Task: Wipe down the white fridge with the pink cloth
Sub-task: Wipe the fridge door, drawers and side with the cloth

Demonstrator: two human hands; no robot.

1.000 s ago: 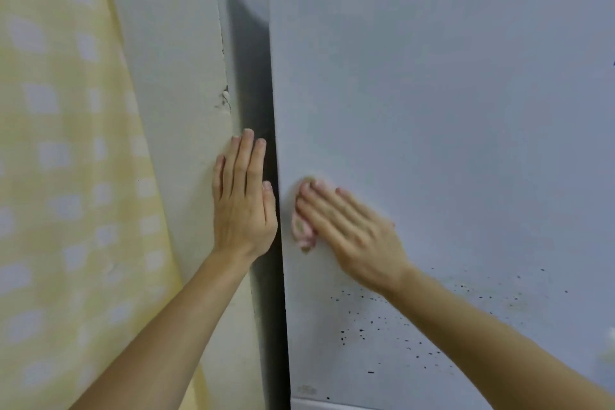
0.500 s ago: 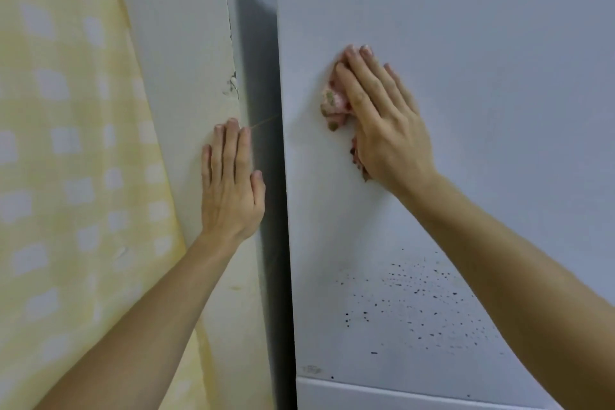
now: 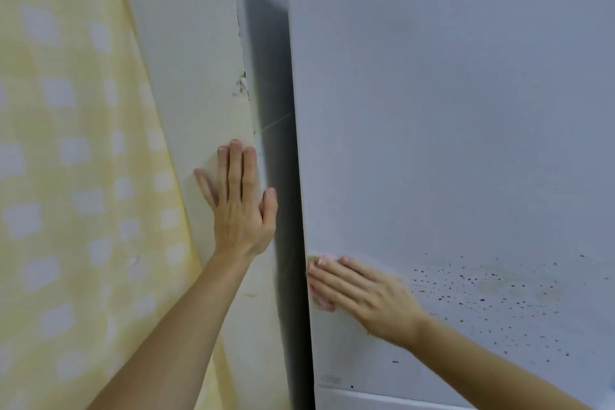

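Plainly the cloth [image 3: 322, 304] is a small, soft wad. It is almost wholly hidden under the right hand [image 3: 362, 296], which presses it to the fridge [image 3: 432, 110] at the fridge's left edge, low on the panel. Only a pink scrap shows below the fingers and a paler bit above them. That grip is flat: the fingers lie straight over the wad and push it against the panel rather than pinching it. The left hand [image 3: 241, 206] has a wide grip and holds nothing, its palm spread on the wall [image 3: 186, 76] just left of the fridge, probably as a brace. The cloth looks light and limp, so it will likely bunch or slip out from under straight fingers on the smooth, hard panel. Curling the fingertips over its leading edge should keep it under the palm. The fridge itself seems stiff and heavy enough to take firm pressure without shifting. Dark specks [image 3: 492, 289] are scattered on the fridge to the right of the cloth, and they may need harder, repeated rubbing. A yellow checked curtain [image 3: 66, 176] hangs farther left of the fridge, beyond the wall.
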